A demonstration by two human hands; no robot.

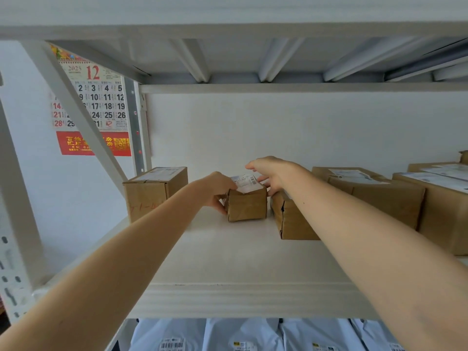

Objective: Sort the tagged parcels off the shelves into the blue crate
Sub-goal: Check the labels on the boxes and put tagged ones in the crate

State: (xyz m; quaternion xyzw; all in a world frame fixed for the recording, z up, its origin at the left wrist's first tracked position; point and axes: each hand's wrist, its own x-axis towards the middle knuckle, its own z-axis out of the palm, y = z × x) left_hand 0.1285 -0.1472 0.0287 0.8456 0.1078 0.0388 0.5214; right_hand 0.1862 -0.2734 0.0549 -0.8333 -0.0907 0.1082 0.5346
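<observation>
Both bare arms stretch forward. The left hand (219,188) curls round the small parcel's (247,205) left side. The right hand (276,173), fingers spread, is at the parcel's right edge.

Left grip (219,191), right grip (276,174): seemingly bare.

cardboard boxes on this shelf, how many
6: left box; small box between left hand and right hand; neighbouring box; large box; right-edge box; rear box beyond it. More may be hidden there.
</observation>
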